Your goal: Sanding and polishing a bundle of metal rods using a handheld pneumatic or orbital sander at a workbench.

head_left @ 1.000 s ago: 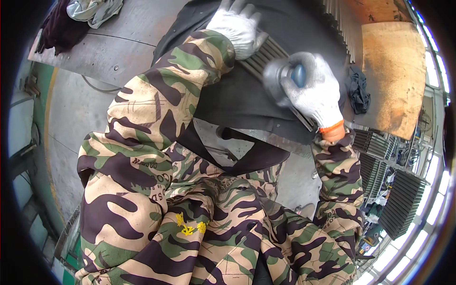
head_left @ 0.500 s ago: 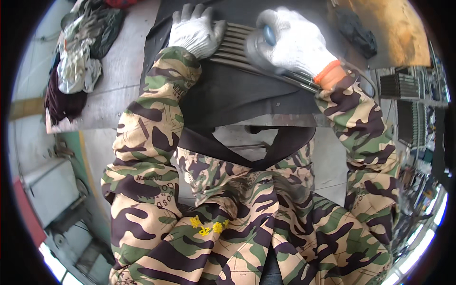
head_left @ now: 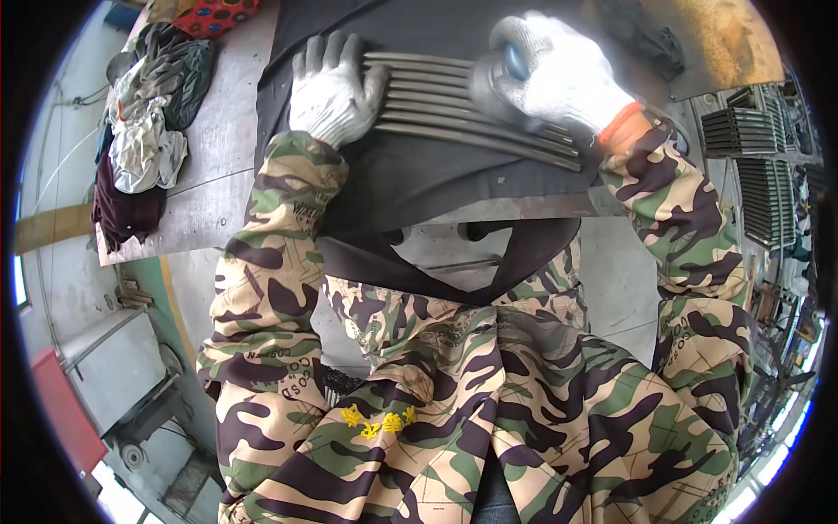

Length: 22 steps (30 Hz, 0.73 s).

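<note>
Several thin grey metal rods (head_left: 428, 96) lie side by side across a black cloth (head_left: 419, 175) on the bench. My left hand (head_left: 336, 92), in a white and grey work glove, rests flat with fingers spread at the rods' left ends, its thumb against them. In a matching glove, my right hand (head_left: 559, 70) is wrapped round a palm sander (head_left: 515, 63) with a bluish top. Motion blurs the sander's round lower part, which sits over the right half of the rods and hides some of them.
Crumpled clothes and rags (head_left: 148, 122) are heaped on the bench's left side. A dark cloth bundle (head_left: 659, 48) lies beyond my right hand, near a rusty brown board (head_left: 733, 52). Stacks of dark metal bars (head_left: 764, 192) stand at the right.
The view has shifted, so the bench sits slightly differently. My left hand stays spread at the rods' left ends. My right hand still holds the blurred sander over them.
</note>
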Motion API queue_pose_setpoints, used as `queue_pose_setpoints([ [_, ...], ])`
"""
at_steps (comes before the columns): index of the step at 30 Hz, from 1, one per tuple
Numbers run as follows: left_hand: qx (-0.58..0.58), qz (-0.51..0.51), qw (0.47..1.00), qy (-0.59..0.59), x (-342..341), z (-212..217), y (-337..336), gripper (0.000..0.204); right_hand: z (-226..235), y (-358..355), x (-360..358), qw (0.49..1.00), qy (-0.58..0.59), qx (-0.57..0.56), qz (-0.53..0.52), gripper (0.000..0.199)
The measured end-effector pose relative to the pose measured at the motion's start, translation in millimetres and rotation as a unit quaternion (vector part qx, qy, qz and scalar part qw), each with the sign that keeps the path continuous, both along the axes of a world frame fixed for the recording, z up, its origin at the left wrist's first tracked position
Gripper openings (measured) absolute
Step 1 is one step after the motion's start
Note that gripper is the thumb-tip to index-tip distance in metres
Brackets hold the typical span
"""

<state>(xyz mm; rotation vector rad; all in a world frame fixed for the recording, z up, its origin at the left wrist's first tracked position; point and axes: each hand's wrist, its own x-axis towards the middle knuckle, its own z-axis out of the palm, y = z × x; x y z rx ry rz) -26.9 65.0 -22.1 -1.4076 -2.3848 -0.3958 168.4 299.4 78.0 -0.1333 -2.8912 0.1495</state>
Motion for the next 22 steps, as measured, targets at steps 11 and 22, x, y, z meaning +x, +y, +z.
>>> queue_pose_setpoints([
  [11,-0.098,-0.001,0.993,0.059,-23.6,-7.5,0.6,0.036,-4.3,9.6,24.5,0.999,-0.033,-0.004,-0.035,0.032],
  [22,-0.011,0.035,0.997,0.070,-5.1,-20.3,-22.5,0.059,3.9,-3.0,27.7,0.997,-0.067,-0.030,-0.021,0.039],
])
